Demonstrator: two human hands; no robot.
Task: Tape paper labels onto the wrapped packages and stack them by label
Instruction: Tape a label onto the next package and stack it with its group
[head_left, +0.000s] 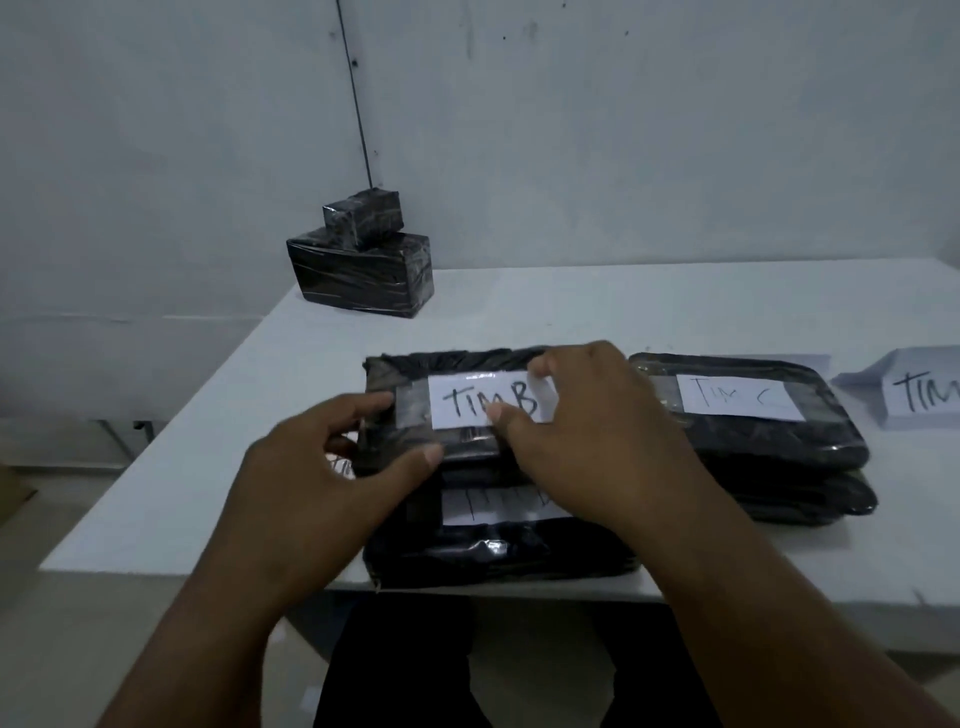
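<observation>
Left hand (332, 452) grips left end of top package (415, 379); right hand (582, 415) presses TIM B label (483, 400), fingers flat. Package sits on another B-labelled package (493, 545) under both hands. Risk: tape creases, label skews if package slides.

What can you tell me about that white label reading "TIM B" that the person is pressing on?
The TIM B label is a white paper strip with black handwriting, lying flat on the top black wrapped package of the near stack. Shiny clear tape covers it and runs past its left end. The right hand presses its right end, hiding that part; the left hand steadies the package's left side.
</observation>
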